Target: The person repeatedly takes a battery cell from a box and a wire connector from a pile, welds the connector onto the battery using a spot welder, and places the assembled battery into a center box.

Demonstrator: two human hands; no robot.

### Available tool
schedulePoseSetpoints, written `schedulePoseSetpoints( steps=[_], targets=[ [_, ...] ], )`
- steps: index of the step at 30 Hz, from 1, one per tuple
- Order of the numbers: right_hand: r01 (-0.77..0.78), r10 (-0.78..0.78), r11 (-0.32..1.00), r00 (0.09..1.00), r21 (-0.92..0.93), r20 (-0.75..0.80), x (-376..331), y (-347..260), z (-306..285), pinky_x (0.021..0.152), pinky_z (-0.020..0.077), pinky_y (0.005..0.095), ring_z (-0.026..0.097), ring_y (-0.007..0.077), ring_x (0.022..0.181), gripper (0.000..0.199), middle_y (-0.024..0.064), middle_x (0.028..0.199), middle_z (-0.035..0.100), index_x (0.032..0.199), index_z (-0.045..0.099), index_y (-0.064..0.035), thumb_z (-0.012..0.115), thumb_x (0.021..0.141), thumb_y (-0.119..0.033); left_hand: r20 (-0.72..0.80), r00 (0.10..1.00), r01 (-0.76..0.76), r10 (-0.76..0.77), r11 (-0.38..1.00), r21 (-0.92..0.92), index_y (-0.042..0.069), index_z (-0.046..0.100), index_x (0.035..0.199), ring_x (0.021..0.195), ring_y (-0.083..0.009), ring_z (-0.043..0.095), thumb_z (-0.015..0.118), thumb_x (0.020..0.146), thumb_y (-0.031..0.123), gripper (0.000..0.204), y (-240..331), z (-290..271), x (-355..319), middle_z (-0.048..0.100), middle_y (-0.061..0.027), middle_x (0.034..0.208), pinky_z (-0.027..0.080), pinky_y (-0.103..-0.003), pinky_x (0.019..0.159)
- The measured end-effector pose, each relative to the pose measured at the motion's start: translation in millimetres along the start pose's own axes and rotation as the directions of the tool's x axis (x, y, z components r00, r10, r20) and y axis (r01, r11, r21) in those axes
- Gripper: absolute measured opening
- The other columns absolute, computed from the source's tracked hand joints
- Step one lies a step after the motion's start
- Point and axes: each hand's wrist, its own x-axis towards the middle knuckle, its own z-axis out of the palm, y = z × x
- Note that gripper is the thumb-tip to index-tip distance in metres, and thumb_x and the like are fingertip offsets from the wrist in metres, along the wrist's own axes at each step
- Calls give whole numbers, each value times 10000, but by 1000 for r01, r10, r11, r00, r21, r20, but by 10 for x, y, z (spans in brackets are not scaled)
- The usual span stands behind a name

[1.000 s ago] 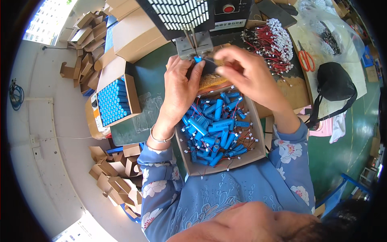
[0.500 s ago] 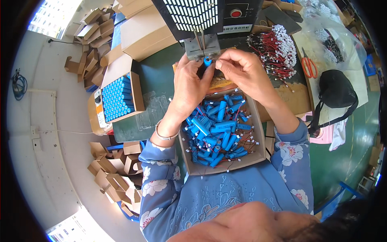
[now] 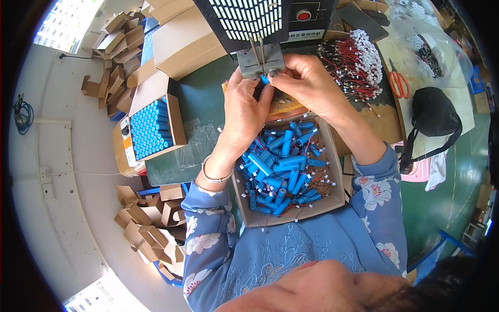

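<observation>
Head view: green tabletop [image 3: 201,94], pale wall [image 3: 91,135]; left grip [image 3: 245,105] pinching blue cell [image 3: 264,80]; right grip [image 3: 311,89], cannot tell.

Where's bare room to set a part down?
Green tabletop between the big carton and left hand; a smaller tan patch between the red wires and right forearm. Crowded: the battery tray and under the machine.

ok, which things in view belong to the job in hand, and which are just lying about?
In the job:
blue cell, in the left hand
right hand, close beside it
black machine, above both
cardboard tray of wired cells
probably the carton of blue cells and wire bundle

Seemingly lying about:
orange-handled scissors
black strapped bag
heaped open cartons
</observation>
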Motion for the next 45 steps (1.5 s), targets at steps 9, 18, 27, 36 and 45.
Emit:
schedulePoseSetpoints(
  steps=[9, 18, 27, 36, 45],
  targets=[
    [12, -14, 995, 1000, -100, -14, -9, -55, 16, 576, 467, 289, 572, 105, 617, 191, 96, 665, 630, 802, 624, 42, 650, 801, -147, -14, 999, -49, 50, 998, 35, 8, 663, 935, 928, -346, 577, 639, 763, 15, 174, 19, -27, -3, 607, -159, 997, 466, -394, 808],
    [193, -138, 969, 940, -153, 313, -312, -217, -230, 544, 415, 254, 479, 90, 579, 142, 54, 645, 571, 783, 596, 15, 607, 853, -107, 73, 987, -137, 143, 988, -76, 11, 609, 1041, 766, -251, 602, 683, 718, 4, 331, 93, -396, -113, 613, -135, 943, 487, -326, 724],
    [-95, -76, 655, 979, -750, -190, -1076, 542, -1133, 635, 458, 375, 583, 283, 758, 98, 144, 809, 557, 887, 528, -26, 574, 813, -69, -51, 993, 114, -111, 691, 714, -7, 605, 1036, 913, -381, 569, 576, 809, 41, 233, -1249, -1689, -313, 593, -206, 978, 455, -425, 788],
    [-266, -99, 334, 944, -904, -314, -1060, 830, -985, 716, 475, 452, 586, 350, 838, 156, 202, 902, 531, 887, 512, 12, 559, 738, 0, -274, 957, 250, -94, 745, 618, 1, 661, 884, 720, -285, 568, 689, 748, 134, 193, -1770, -1635, -339, 578, -139, 791, 457, -382, 666],
    [-39, -191, 133, 979, -990, -64, -1058, 698, -1144, 744, 466, 407, 575, 310, 879, 139, 163, 970, 509, 873, 544, -36, 543, 735, -49, -443, 893, 163, 85, 855, 492, -12, 596, 998, 710, -179, 526, 624, 854, 163, 228, -1537, -1634, -232, 558, -103, 915, 448, -286, 645]
  ],
)
